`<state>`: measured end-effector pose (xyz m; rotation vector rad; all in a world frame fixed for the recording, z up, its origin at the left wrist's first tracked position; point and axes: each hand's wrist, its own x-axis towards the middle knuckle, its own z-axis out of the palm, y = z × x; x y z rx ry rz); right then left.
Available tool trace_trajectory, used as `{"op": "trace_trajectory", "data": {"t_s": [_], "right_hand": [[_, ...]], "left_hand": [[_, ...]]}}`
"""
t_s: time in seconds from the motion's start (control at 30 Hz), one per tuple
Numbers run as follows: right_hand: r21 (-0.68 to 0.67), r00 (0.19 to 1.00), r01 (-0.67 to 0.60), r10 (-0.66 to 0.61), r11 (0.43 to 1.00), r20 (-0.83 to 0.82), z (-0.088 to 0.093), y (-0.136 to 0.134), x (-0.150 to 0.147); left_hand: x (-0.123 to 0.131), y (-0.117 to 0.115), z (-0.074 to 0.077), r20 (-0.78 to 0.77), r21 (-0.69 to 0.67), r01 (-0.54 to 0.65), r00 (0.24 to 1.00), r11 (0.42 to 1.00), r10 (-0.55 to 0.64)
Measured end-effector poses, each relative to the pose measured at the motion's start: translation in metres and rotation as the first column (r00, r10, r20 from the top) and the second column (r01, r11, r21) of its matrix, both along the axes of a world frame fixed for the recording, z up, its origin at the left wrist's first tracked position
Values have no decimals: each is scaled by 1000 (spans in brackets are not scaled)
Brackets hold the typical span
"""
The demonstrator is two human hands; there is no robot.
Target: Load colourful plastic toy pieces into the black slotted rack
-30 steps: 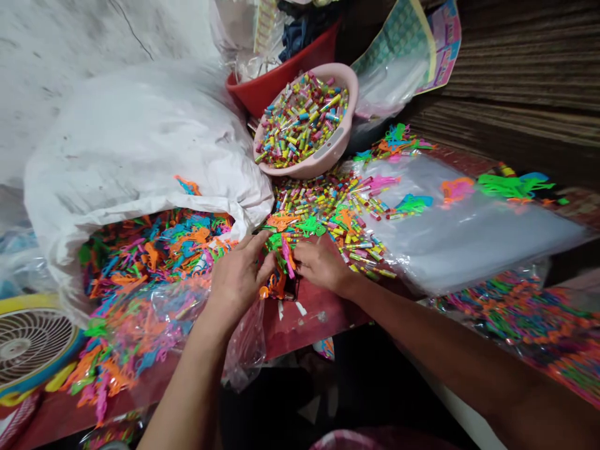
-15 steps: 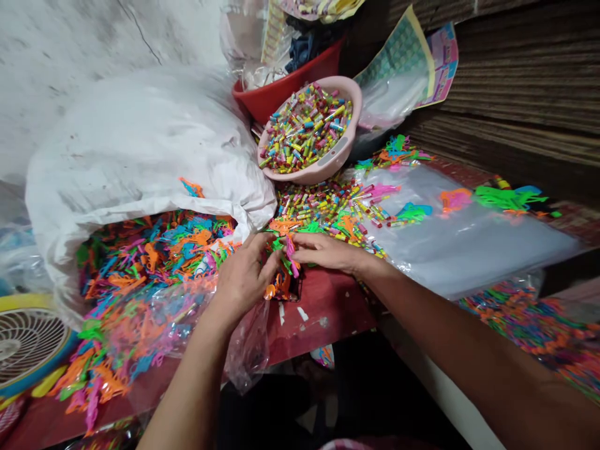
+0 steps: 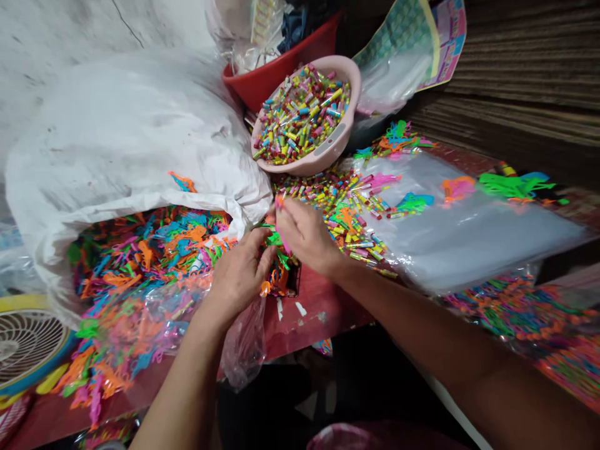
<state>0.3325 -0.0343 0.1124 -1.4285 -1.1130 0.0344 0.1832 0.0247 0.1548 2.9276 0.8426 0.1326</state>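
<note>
My left hand [image 3: 241,269] is curled over the table, its thumb and fingertips closed about a green plastic toy piece [image 3: 274,237]. Beside it, my right hand [image 3: 307,234] has its fingers bent round a pink plastic toy piece [image 3: 283,242], which they partly cover. Below both hands sits a small dark-edged tray [image 3: 298,282] with orange and green pieces in it. To the left, a large white sack [image 3: 126,137] lies with its mouth open, full of bright plastic pieces [image 3: 154,250]. Small colourful tubes [image 3: 319,190] are spread just beyond my right hand.
A pink basin [image 3: 344,134] heaped with tubes stands behind, against a red basin [image 3: 253,84]. Clear plastic bags [image 3: 473,237] lie on the red table [image 3: 323,312] at right, with several toy pieces on top. A fan [image 3: 28,344] is at lower left.
My right hand has turned and drawn in with the pink piece, its fingers now more bent and raised. My left hand stays almost in place. The view has shifted slightly.
</note>
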Motion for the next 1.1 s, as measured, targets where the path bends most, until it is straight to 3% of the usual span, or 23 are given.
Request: {"op": "trace_trajectory", "data": {"t_s": [0.07,0.13,0.2,0.27,0.33,0.37,0.43,0.5,0.57,0.63,0.73,0.8,0.93,1.03,1.1], "right_hand": [[4,995,71,-71,997,66,18,7,17],[-103,987,126,-114,987,112,25,12,35],[-281,981,142,-96,949,170,20,10,48],[-445,974,183,-101,877,203,6,0,51],[-421,948,267,-159,867,274,-10,-16,45],[-372,939,258,-142,892,313,-17,-25,39],[-349,939,83,44,933,341,-30,-38,25],[-423,917,-152,287,893,277,-39,-46,10],[-495,894,-278,411,823,180,-46,-47,-4],[-548,904,-255,397,797,157,-51,-44,-15],[-575,912,-123,320,809,255,-57,-41,-25],[-549,896,-123,330,826,296,-59,-41,-26],[-351,907,-311,386,883,167,-38,-46,-9],[-144,980,-187,195,972,45,-5,-47,19],[-167,995,-71,82,983,63,9,-43,35]], "left_hand": [[1,0,0,2,6,-2,1000,1000,2],[1,0,-1,16,0,-5,1000,1000,5],[0,0,-1,36,-13,-2,999,1000,2],[-2,1,-2,62,-25,17,998,1000,-15],[-6,3,-3,90,-29,39,995,999,-37],[-10,4,-3,99,-33,47,994,998,-44],[-17,5,-3,100,-51,58,994,997,-53],[-26,5,-2,96,-86,68,994,994,-59],[-33,4,-1,105,-117,73,993,990,-60],[-37,4,-1,121,-134,76,991,988,-59],[-38,5,-3,137,-136,104,987,985,-86],[-37,7,-5,136,-140,129,985,982,-110],[-35,11,-7,91,-137,139,988,981,-127],[-34,11,-5,73,-141,147,988,979,-138],[-33,10,-4,86,-162,147,987,976,-135]]}}
